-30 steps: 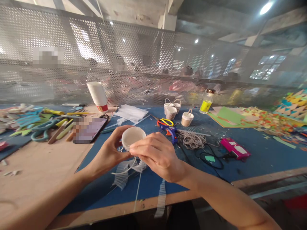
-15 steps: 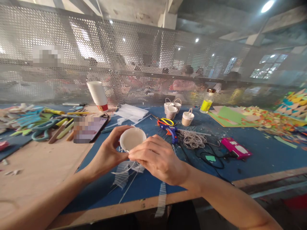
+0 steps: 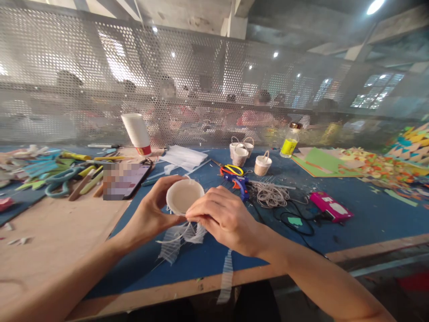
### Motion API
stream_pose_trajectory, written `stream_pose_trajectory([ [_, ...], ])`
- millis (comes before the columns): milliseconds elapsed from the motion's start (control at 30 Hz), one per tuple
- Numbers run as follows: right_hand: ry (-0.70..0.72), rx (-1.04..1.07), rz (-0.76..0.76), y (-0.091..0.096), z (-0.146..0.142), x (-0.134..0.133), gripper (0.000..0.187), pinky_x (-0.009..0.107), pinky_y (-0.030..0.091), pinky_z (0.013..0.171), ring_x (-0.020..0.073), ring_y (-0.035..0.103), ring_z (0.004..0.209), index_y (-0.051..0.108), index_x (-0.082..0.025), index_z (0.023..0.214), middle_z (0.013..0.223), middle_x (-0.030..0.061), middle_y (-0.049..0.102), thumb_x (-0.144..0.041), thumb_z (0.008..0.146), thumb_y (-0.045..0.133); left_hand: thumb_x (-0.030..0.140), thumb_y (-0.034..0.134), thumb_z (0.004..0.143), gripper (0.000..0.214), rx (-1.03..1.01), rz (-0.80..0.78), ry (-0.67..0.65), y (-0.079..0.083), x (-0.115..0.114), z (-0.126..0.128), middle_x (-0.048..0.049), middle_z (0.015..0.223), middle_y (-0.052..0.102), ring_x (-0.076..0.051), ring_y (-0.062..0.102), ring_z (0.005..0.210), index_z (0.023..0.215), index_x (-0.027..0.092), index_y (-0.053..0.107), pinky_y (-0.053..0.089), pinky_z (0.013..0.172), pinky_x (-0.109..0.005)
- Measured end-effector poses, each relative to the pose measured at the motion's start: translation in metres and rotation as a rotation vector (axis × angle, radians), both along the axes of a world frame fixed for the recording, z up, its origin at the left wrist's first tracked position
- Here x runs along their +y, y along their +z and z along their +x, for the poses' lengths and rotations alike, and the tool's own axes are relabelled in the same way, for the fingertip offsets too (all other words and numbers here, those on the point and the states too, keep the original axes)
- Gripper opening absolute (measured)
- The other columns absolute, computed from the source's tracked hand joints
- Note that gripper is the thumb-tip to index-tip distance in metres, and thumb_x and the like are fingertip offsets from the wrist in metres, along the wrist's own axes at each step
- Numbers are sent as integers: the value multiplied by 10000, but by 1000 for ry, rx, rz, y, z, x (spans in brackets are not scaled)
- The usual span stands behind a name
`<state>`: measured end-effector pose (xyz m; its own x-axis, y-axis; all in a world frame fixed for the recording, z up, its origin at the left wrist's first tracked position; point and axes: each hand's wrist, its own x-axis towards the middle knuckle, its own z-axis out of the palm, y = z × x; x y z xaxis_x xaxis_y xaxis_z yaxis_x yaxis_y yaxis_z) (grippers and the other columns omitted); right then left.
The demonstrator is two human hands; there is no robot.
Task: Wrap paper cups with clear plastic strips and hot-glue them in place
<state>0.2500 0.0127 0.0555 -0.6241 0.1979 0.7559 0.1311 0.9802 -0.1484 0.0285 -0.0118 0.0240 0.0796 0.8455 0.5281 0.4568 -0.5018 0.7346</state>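
A white paper cup [image 3: 185, 197], its open mouth tilted toward me, is held above the blue table mat. My left hand [image 3: 156, 208] wraps round its left side, thumb along the near rim. The fingers of my right hand [image 3: 223, 214] are pinched at the cup's near right rim; whether they hold a thin strip there is hidden. Under the cup lie scraps of white gauzy strip [image 3: 170, 246]. Beyond my right hand rest a blue glue gun [image 3: 239, 184], a bundle of grey cord [image 3: 271, 194] and pliers with yellow and orange handles [image 3: 233, 170].
Small cup baskets [image 3: 263, 165] with handles stand at the back, near a bottle [image 3: 288, 143]. A stack of paper cups [image 3: 136, 134], a phone [image 3: 129, 181] and scissors [image 3: 60, 181] are on the left. Right lies a pink box [image 3: 330, 207] with a black cable. A perforated metal screen [image 3: 201, 89] rises behind.
My right hand has shifted slightly right along the cup's near rim, uncovering more of it. The cup has tilted a little; my left hand still holds it.
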Motion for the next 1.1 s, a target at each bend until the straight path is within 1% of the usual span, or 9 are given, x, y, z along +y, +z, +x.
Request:
stream_pose_trajectory([
  [100, -4, 2, -33, 1, 2, 1, 100, 325, 471, 801, 143, 668, 843, 670, -174, 960, 922, 23, 770, -214, 1005, 590, 403, 882, 665, 723, -32, -30, -9, 5, -1, 1, -94, 1254, 663, -291, 685, 1101, 1272, 235, 527, 599, 920, -400],
  [200, -31, 69, -54, 2, 3, 1, 75, 329, 476, 821, 142, 674, 863, 662, -192, 983, 944, 14, 775, -204, 1002, 591, 409, 884, 661, 718, -57, -63, -10, 8, 0, 3, -89, 1208, 680, -289, 696, 1064, 1257, 234, 525, 604, 898, -400],
  [367, -103, 175, -65, 0, 0, -2, 70, 342, 482, 850, 158, 691, 906, 665, -215, 1007, 1002, 26, 781, -190, 990, 602, 442, 891, 646, 745, -32, -50, -7, 4, 0, 5, -81, 1222, 680, -300, 686, 1080, 1262, 250, 519, 600, 909, -418],
  [433, -108, 167, -49, -2, -2, -3, 71, 343, 478, 844, 160, 692, 898, 670, -216, 1012, 1001, 25, 783, -200, 990, 605, 443, 879, 667, 729, 0, -47, 2, 3, -1, 6, -77, 1221, 676, -290, 681, 1085, 1269, 249, 517, 598, 909, -408],
  [600, -99, 110, 26, -8, -8, -6, 73, 328, 457, 819, 152, 687, 907, 675, -202, 1016, 953, 14, 784, -217, 995, 606, 418, 821, 740, 612, 62, -20, 19, 3, -2, 11, -70, 1198, 674, -254, 692, 1032, 1246, 239, 526, 606, 855, -356],
  [700, -66, 119, 39, -9, -9, -8, 79, 322, 452, 819, 140, 682, 899, 672, -195, 997, 972, 5, 787, -196, 1003, 593, 403, 823, 745, 610, 67, 0, 14, 2, -2, 12, -79, 1215, 666, -256, 687, 1052, 1250, 234, 526, 604, 863, -350],
  [867, -12, 101, 21, -7, -8, -7, 89, 321, 448, 812, 132, 676, 870, 674, -194, 980, 956, -8, 788, -190, 1005, 589, 403, 854, 720, 654, 60, 27, 3, 1, -3, 9, -84, 1252, 659, -285, 677, 1109, 1269, 248, 536, 597, 919, -389],
  [1000, 0, 56, -18, -4, -7, -5, 120, 320, 438, 801, 127, 684, 844, 682, -194, 949, 906, -13, 786, -228, 1014, 586, 440, 885, 671, 701, 24, 6, 7, -3, -3, 6, -98, 1266, 660, -320, 674, 1127, 1257, 251, 550, 592, 945, -429],
  [1100, 2, 15, -57, -1, -5, -3, 136, 319, 429, 795, 128, 688, 839, 685, -198, 924, 878, -12, 781, -243, 1012, 591, 466, 883, 669, 716, -4, 0, -14, -5, -1, 5, -103, 1270, 661, -324, 669, 1138, 1264, 256, 546, 584, 966, -444],
])
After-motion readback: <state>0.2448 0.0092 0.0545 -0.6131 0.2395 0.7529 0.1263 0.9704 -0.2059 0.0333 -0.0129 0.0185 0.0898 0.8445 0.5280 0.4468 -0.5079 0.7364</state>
